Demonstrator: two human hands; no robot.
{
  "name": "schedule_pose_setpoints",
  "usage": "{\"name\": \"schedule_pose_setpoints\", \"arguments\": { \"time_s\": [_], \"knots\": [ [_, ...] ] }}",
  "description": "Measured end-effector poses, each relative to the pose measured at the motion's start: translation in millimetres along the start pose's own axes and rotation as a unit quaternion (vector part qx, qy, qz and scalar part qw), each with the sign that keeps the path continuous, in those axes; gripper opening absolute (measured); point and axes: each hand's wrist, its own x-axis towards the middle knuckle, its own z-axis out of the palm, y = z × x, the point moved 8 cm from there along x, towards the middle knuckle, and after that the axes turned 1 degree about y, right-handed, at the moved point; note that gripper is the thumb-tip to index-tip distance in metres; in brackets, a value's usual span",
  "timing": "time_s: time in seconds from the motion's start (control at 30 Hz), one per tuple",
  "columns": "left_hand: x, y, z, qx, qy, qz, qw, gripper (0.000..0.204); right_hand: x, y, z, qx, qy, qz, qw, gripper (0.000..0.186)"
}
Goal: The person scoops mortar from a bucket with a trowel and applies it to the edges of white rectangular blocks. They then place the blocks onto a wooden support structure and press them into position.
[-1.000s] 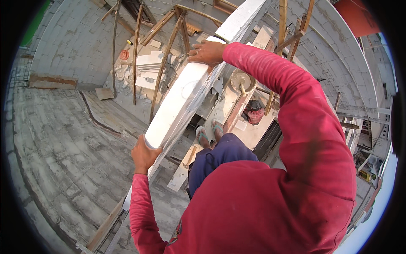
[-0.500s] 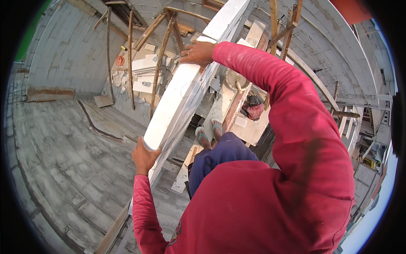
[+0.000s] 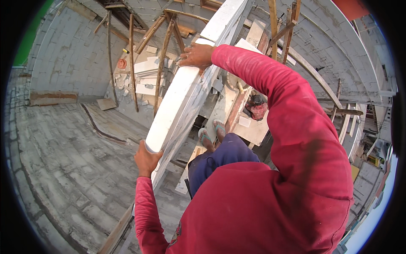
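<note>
A long white building block (image 3: 173, 108) lies along the top of a narrow block wall (image 3: 176, 134) that runs from far right to near left. My left hand (image 3: 147, 158) grips its near end, thumb over the end and fingers on the outer side. At its far end my right hand (image 3: 197, 55) is clasped over the top, fingers bent toward the left face. Just beyond that hand another white block (image 3: 222, 23) continues the wall top. Part of the block's far end is hidden under my right hand.
My sandalled feet (image 3: 212, 134) stand on a plank platform (image 3: 220, 108) right of the wall. Lower down is another person (image 3: 257, 108), near a round pan (image 3: 237, 80). Wooden props (image 3: 165, 59) and a pile of white blocks (image 3: 146, 72) stand left, above a grey block surface (image 3: 72, 152).
The view has shifted slightly. Both hands keep their grip on the two ends of the block, which shows no clear movement along the wall.
</note>
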Motion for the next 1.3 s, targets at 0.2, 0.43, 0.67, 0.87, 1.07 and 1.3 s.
{"name": "schedule_pose_setpoints", "arguments": {
  "time_s": [0.2,0.43,0.67,0.87,1.07,1.3],
  "knots": [
    [-0.9,0.7,2.4,0.011,0.007,0.004,1.0,0.067,0.0,3.1,6.2,0.019,0.013,-0.001,1.0,0.108],
    [-0.9,19.7,-7.2,0.019,0.034,0.03,0.999,0.062,-30.2,42.1,-50.8,0.086,0.071,0.055,0.992,0.081],
    [1.6,21.3,7.3,0.058,-0.009,0.027,0.998,0.069,-231.7,88.5,-31.5,0.254,0.545,0.349,0.719,0.056],
    [6.4,0.3,16.7,0.11,-0.074,-0.028,0.991,0.103,-302.2,-51.5,259.0,0.514,0.491,0.566,0.419,0.04],
    [5.2,-18.7,12.2,0.192,-0.113,-0.07,0.972,0.125,-266.8,-238.0,424.7,0.583,0.345,0.653,0.339,0.045],
    [1.2,-18.3,-6.8,0.314,-0.158,-0.113,0.929,0.107,-153.5,-360.5,488.2,0.716,0.316,0.601,0.162,0.041]
  ]
}}
